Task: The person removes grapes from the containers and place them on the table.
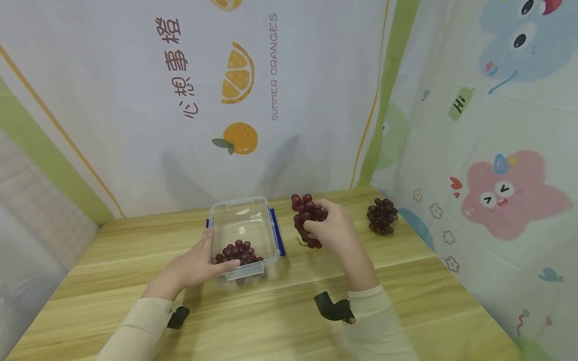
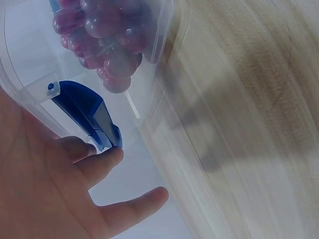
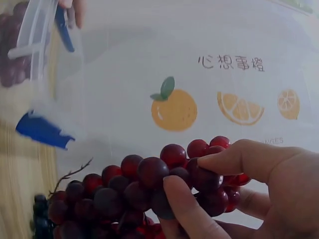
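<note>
My right hand pinches a bunch of red grapes between thumb and fingers, right of a clear plastic container. In the right wrist view, a thin bare stem pokes out of the held bunch. My left hand holds the container at its near left corner. Its thumb lies over the rim, while its fingers reach along the outside to a blue clip. Another grape bunch lies inside, at the container's near end. The container has no lid on, so its top is uncovered.
A further bunch of dark grapes rests at the right on the wood-grain table. A second blue clip hangs along the container's right side. Printed cloths rise behind the table and on the right.
</note>
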`<state>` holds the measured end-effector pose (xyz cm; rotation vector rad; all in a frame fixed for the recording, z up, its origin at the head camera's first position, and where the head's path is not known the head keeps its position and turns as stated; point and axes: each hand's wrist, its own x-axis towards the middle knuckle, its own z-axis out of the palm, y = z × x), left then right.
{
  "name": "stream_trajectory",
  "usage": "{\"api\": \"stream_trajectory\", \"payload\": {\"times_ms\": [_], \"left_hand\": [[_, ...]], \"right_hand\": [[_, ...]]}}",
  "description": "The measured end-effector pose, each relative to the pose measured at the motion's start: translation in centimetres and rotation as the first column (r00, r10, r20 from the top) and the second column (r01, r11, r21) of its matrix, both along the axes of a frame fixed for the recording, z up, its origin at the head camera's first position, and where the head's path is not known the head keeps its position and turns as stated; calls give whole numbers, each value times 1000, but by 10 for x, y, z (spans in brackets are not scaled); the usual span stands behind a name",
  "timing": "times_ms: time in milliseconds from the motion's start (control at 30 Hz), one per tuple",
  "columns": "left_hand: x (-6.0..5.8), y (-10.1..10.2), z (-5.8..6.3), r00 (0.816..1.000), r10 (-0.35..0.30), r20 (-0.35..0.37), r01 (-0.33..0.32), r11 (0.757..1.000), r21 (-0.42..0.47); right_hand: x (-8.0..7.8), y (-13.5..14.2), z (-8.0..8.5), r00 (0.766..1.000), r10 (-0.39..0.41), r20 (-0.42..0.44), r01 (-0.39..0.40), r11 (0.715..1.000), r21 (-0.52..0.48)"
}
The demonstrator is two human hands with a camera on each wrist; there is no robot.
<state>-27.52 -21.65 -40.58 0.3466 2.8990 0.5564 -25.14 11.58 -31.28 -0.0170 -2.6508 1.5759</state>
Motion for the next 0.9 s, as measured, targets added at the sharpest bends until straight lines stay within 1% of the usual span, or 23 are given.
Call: {"api": "stream_trajectory", "payload": {"times_ms": [200,367,467,600,767,800,900], "left_hand": [[-3,-1,-1,1000,-7,-27,6,999,-34],[-2,-1,0,999,-12,-41,11,999,-32],[-2,-1,0,998,-13,-54,12,1000,-28],[-2,-1,-2,998,-16,-59,14,1000,-28],[-1,0,-1,999,-12,-34,11,1000,-26],[-1,1,0,1000,-9,-26,8,1000,-24],[0,1,1,1000,-4,-12,3,1000,-9]], "right_hand": [[4,16,-10,997,1,77,4,998,-67],[4,26,-22,990,5,143,1,999,-43],[3,29,-29,983,-9,182,14,1000,-26],[2,32,-38,980,-7,199,9,1000,-9],[1,38,-47,980,-3,199,-9,998,59],[1,39,-49,979,-9,203,-8,997,82],[1,44,-52,981,-29,194,-9,981,196]]}}
